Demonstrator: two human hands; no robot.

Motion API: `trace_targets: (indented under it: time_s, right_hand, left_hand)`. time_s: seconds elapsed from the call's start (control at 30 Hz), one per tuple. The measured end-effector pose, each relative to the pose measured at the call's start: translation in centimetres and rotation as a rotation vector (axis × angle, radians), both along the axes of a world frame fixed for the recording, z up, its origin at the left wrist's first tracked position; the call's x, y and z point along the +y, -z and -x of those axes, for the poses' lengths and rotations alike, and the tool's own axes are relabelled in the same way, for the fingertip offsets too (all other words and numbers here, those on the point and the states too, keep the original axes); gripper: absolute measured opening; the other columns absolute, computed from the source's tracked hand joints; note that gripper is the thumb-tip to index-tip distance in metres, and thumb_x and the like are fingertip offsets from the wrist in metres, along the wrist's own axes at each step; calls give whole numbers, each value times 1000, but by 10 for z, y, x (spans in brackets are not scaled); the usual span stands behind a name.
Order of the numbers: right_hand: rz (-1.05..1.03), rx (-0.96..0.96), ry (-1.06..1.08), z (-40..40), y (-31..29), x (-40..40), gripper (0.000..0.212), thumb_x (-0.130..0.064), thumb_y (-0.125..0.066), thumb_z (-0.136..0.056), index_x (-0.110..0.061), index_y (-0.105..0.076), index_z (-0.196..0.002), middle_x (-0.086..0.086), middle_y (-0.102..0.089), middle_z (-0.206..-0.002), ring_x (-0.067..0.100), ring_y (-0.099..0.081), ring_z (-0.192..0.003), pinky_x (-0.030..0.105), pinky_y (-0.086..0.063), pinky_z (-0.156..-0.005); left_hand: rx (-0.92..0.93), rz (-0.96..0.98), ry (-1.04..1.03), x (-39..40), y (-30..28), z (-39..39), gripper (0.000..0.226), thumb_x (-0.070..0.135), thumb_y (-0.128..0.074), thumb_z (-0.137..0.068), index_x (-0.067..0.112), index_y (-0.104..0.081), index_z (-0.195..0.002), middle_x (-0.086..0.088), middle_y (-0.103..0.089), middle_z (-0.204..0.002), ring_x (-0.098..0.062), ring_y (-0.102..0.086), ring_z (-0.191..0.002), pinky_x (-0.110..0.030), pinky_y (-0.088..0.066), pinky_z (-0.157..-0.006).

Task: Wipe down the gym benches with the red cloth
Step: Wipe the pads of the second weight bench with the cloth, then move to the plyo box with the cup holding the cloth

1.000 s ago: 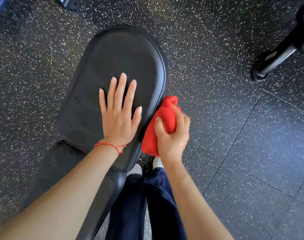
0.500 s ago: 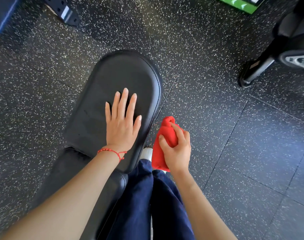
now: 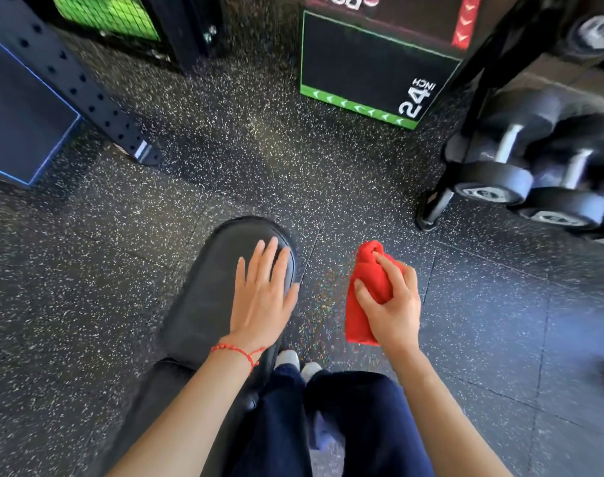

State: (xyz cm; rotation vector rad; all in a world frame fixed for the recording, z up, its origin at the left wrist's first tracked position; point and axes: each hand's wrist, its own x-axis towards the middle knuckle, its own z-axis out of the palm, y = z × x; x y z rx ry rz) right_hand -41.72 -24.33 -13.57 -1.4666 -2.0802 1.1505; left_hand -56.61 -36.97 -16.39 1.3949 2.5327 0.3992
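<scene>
Cloth held off the bench pad

At frame centre the left hand (image 3: 263, 297) lies flat, fingers straight, on the black bench pad (image 3: 204, 297); right hand (image 3: 391, 302), fingers clamped round the bunched red cloth (image 3: 367, 287), hovers over speckled floor (image 3: 500, 321).

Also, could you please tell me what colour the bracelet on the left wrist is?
The bracelet is red, a thin beaded cord; the head view shows it clearly.

Left hand (image 3: 263, 297) flat on bench (image 3: 204, 304), red cloth (image 3: 367, 290) aloft

Dumbbells (image 3: 520, 166) racked; plyo box (image 3: 373, 70) beyond
</scene>
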Motion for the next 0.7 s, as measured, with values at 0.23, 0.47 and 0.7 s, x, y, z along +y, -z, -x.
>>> trace_targets:
  time_s: [0.23, 0.47, 0.7]
  right_hand:
    - [-87, 127, 124, -4, -60, 54, 48, -17, -73, -75, -22, -56, -119, 0, -48, -115, 0, -43, -96, -3, -24, -81]
    - [-79, 186, 208, -26, -87, 138, 48, -29, -71, -74, -25, -56, -120, -1, -48, -113, 6, -46, -97, 10, -28, -83]
    - [-116, 200, 185, -55, -110, 243, 49, -17, -74, -74, -25, -57, -119, 0, -50, -114, 7, -48, -98, 9, -28, -83]
  left_hand:
    - [42, -59, 119, 69, -62, -3, 56, 39, -32, -91, 7, -44, -135, -14, -40, -144, -32, -36, -133, -56, -31, -102]
    - [137, -35, 171, 155, -90, -2, 53, 38, -36, -93, 5, -49, -132, -15, -46, -139, -34, -41, -129, -57, -33, -100]
    - [199, -46, 230, 268, -109, -24, 49, 33, -62, -84, 6, -57, -125, -13, -56, -129, -32, -52, -120, -54, -39, -95]
